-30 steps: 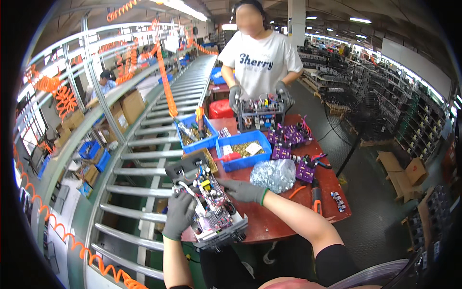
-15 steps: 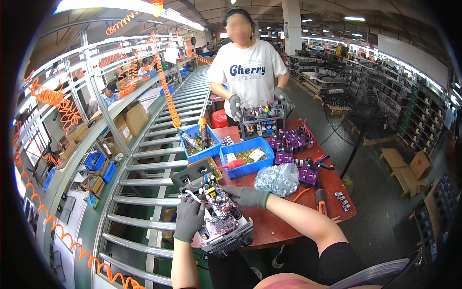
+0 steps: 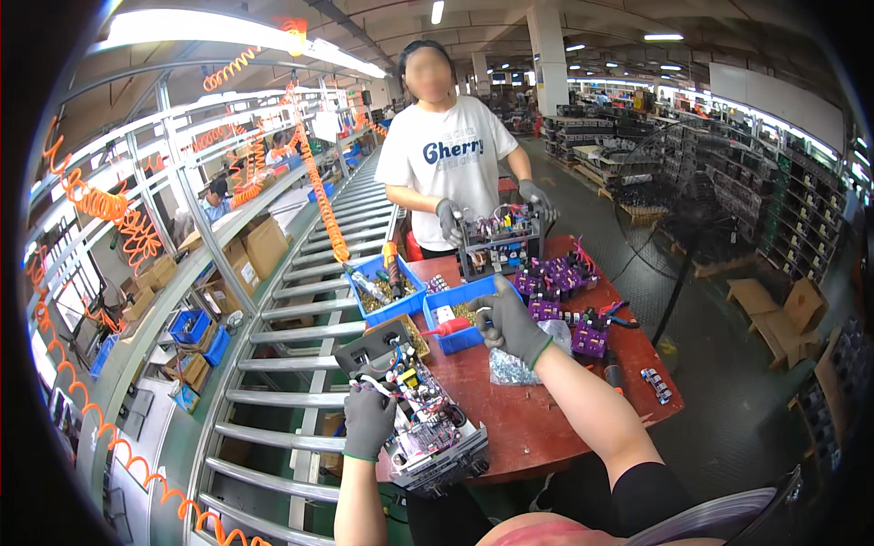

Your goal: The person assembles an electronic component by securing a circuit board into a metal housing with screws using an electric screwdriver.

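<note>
A metal-framed electronic unit [image 3: 426, 414] with its circuit boards and wires exposed lies tilted across the near left of the red table, over its edge. My gloved left hand [image 3: 369, 421] is closed on the unit's left side, beside a white cable. Over the near right part of a blue bin [image 3: 452, 342] of small brass-coloured screws hovers my gloved right hand [image 3: 514, 326], its fingers apart. Just left of its fingertips, a red-handled tool [image 3: 460, 325] lies across the bin's edge. Below that hand sits a clear bag of small metal parts [image 3: 512, 369], partly covered.
A co-worker [image 3: 451, 155] across the red table [image 3: 546, 428] grips another open unit [image 3: 501, 241]. Purple components [image 3: 555, 278] and pliers [image 3: 621, 317] lie at the right. A second blue bin [image 3: 369, 314] holds tools. The roller conveyor [image 3: 287, 398] runs along the left.
My right hand has left the unit's right side and moved up and right to the screw bin. My left hand stays on the unit. The view has shifted slightly.
</note>
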The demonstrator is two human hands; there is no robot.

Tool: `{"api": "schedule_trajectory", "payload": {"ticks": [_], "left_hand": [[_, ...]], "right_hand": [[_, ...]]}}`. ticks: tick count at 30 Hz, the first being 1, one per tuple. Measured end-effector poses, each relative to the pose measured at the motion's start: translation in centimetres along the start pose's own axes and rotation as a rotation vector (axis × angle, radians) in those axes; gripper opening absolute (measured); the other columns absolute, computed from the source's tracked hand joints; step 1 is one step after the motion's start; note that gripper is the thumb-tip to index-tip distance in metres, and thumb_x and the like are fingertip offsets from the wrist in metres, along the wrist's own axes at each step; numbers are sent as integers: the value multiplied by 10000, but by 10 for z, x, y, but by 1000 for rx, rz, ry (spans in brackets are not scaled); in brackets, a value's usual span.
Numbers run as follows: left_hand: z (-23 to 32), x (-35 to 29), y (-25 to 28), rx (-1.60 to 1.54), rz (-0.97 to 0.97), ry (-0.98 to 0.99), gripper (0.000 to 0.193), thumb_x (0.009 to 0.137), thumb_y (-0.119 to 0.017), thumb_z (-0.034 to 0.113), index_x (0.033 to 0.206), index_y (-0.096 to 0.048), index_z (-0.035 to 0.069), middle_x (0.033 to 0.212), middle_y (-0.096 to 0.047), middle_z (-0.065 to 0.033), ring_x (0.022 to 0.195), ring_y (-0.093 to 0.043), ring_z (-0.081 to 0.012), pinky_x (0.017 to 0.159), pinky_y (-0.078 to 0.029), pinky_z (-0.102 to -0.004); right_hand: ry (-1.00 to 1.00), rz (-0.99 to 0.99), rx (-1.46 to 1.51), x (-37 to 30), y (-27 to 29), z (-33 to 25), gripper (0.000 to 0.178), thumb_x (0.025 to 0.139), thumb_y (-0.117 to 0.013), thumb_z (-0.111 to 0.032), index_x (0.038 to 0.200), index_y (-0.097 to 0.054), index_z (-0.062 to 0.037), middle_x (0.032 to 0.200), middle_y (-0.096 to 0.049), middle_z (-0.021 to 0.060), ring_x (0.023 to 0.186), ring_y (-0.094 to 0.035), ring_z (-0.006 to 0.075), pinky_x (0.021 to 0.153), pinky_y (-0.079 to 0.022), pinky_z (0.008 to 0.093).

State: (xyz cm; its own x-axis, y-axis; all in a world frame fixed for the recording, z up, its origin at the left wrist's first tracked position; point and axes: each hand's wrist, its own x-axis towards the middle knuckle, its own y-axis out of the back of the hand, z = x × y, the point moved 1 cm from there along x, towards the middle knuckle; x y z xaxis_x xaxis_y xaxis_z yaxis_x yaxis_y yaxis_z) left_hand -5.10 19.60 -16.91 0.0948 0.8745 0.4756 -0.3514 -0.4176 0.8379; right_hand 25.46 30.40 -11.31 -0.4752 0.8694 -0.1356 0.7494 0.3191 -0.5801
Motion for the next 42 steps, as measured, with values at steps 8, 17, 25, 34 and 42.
{"api": "schedule_trajectory", "payload": {"ticks": [8, 17, 25, 34, 42], "left_hand": [[-2, -1, -7, -100, 91, -74, 357, 851, -695, 288, 647, -680, -4, 765, -651, -219, 832, -613, -433, 770, -481, -537], [4, 6, -3, -61, 80, -94, 321, 837, -709, 270, 660, -691, 2, 697, -644, -200, 757, -625, -405, 732, -478, -506], [4, 5, -2, -195, -16, -1, 221, 824, -727, 251, 786, -732, 33, 713, -660, -174, 753, -633, -381, 695, -475, -491], [4, 5, -4, -201, 36, -22, 201, 790, -752, 243, 811, -744, 43, 706, -672, -169, 757, -652, -374, 701, -491, -487], [9, 6, -1, -166, -1, 10, 197, 815, -726, 254, 876, -769, 72, 742, -704, -164, 718, -681, -348, 692, -535, -448]], "right_hand": [[-2, 63, -655, 5, 15, 66, 466, 986, -490, -462, 1235, -615, -89, 767, -612, 50, 518, -510, 113, 437, -409, 266], [158, -100, -1215, 8, -15, 97, 512, 957, -506, -241, 1468, -503, -260, 814, -667, 116, 628, -652, 192, 724, -575, 368], [139, -8, -1083, 18, 5, 122, 434, 965, -552, -285, 1371, -595, -138, 793, -665, 68, 578, -619, 151, 548, -542, 310], [-140, 1, 134, 3, -2, 49, 746, 949, -265, -771, 824, -575, -104, 540, -366, -48, 402, -264, 97, 384, -227, 268], [-126, 199, 68, 18, 17, 50, 807, 916, -292, -807, 1074, -568, -66, 597, -444, -6, 419, -325, 104, 402, -284, 266]]}}
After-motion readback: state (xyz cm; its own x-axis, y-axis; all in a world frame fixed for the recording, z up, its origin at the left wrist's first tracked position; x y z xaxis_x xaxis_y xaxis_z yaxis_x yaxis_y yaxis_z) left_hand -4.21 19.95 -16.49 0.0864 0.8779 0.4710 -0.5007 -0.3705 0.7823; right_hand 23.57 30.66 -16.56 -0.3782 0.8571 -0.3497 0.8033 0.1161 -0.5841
